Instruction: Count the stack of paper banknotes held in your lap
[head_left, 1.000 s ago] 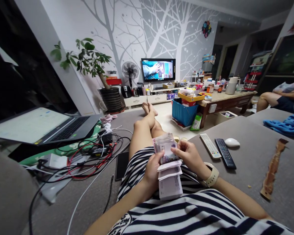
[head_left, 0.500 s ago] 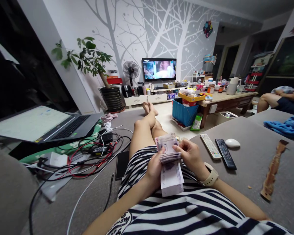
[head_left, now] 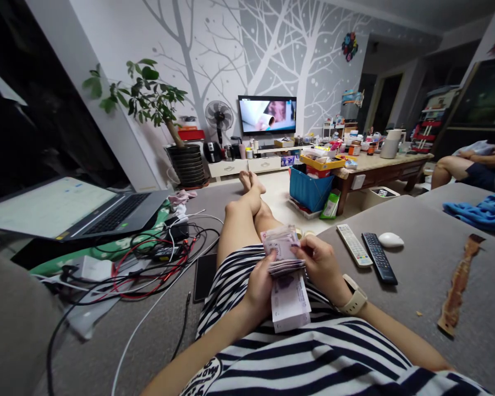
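A stack of pale purple banknotes [head_left: 281, 246] is held between both hands above my lap. My left hand [head_left: 259, 283] is closed on its left side, the thumb pressed on the notes. My right hand [head_left: 318, 265] pinches the right edge of the upper notes between thumb and fingers; a pale watch is on that wrist. Several notes are folded over across the middle, and their lower ends hang down toward the striped clothing [head_left: 313, 357]. How many notes there are I cannot tell.
Right of me on the sofa lie a white remote [head_left: 354, 246], a black remote [head_left: 379, 258], a white mouse [head_left: 391, 240] and a brown strip [head_left: 460, 286]. Left are tangled cables [head_left: 165, 258], a dark tablet-like device [head_left: 204, 278] and a laptop [head_left: 119, 214]. Another person sits far right.
The upper notes have shifted between my fingers, and more folded edges now show across the middle of the stack. Both hands stay in nearly the same place. The television picture has changed.
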A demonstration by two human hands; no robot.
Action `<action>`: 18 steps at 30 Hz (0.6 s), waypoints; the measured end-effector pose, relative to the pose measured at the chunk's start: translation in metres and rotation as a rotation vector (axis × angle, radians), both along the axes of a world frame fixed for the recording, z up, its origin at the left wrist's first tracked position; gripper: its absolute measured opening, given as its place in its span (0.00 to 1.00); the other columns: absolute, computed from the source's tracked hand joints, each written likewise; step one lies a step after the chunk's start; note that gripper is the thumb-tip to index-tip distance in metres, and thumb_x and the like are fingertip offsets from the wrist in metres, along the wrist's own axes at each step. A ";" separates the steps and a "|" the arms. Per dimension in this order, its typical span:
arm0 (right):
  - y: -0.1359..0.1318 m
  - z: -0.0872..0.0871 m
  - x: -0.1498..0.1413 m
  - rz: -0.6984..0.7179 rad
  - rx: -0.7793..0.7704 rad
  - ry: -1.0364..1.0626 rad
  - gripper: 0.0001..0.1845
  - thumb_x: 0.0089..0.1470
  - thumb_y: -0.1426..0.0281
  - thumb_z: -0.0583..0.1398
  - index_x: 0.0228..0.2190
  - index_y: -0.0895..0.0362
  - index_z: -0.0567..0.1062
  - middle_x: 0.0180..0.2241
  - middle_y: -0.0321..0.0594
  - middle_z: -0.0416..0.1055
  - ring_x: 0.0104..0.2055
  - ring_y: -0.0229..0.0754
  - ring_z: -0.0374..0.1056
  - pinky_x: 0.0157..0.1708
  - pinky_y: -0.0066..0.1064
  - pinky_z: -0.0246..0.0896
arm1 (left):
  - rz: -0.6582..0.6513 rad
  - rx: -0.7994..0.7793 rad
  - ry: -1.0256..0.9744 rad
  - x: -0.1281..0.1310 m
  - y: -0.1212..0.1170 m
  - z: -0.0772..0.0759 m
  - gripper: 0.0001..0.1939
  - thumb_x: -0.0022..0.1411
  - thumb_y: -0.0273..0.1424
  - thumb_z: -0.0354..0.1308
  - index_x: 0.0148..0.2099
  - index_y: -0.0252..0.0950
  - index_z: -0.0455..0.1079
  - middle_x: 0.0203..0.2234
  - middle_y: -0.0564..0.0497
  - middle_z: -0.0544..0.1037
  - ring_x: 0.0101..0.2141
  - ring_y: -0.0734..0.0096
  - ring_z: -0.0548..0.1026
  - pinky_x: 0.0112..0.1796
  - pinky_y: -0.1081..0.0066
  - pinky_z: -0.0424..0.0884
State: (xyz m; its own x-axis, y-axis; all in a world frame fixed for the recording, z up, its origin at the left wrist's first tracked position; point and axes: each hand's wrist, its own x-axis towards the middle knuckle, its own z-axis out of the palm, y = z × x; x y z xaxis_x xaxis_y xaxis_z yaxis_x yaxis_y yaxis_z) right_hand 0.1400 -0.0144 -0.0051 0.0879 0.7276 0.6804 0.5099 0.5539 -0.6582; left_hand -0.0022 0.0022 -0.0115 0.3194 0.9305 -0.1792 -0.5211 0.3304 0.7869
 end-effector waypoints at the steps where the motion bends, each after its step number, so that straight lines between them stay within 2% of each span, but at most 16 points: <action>1: 0.000 0.000 0.000 0.009 -0.003 0.008 0.10 0.59 0.68 0.59 0.26 0.55 0.69 0.23 0.33 0.64 0.25 0.37 0.58 0.27 0.29 0.52 | -0.006 0.000 -0.002 0.000 0.000 0.000 0.14 0.56 0.44 0.62 0.38 0.40 0.77 0.35 0.53 0.84 0.46 0.53 0.80 0.45 0.57 0.75; 7: -0.007 -0.002 -0.001 0.001 -0.004 0.107 0.11 0.57 0.66 0.62 0.26 0.54 0.68 0.21 0.32 0.65 0.23 0.37 0.58 0.26 0.29 0.53 | 0.037 -0.055 0.035 -0.002 -0.002 0.007 0.13 0.61 0.40 0.57 0.35 0.38 0.78 0.29 0.54 0.84 0.43 0.56 0.81 0.44 0.59 0.75; 11: -0.012 -0.001 -0.001 0.050 0.027 0.095 0.09 0.58 0.67 0.62 0.27 0.55 0.70 0.22 0.33 0.67 0.24 0.37 0.59 0.26 0.29 0.54 | 0.058 -0.025 0.070 -0.004 -0.004 0.014 0.14 0.63 0.37 0.55 0.36 0.35 0.78 0.30 0.52 0.84 0.41 0.58 0.81 0.44 0.62 0.73; 14: -0.014 -0.002 0.000 0.124 0.020 0.067 0.07 0.59 0.66 0.61 0.29 0.55 0.73 0.23 0.34 0.69 0.24 0.37 0.60 0.26 0.29 0.55 | 0.081 0.037 0.118 -0.005 -0.002 0.012 0.14 0.60 0.42 0.59 0.34 0.38 0.77 0.29 0.54 0.83 0.40 0.59 0.81 0.44 0.63 0.73; 18: -0.014 -0.003 0.001 0.181 0.032 0.059 0.07 0.61 0.66 0.59 0.32 0.55 0.75 0.27 0.37 0.73 0.28 0.39 0.64 0.29 0.30 0.58 | 0.064 0.044 0.105 -0.004 0.001 0.007 0.21 0.56 0.52 0.59 0.31 0.39 0.75 0.28 0.53 0.82 0.40 0.57 0.81 0.43 0.62 0.72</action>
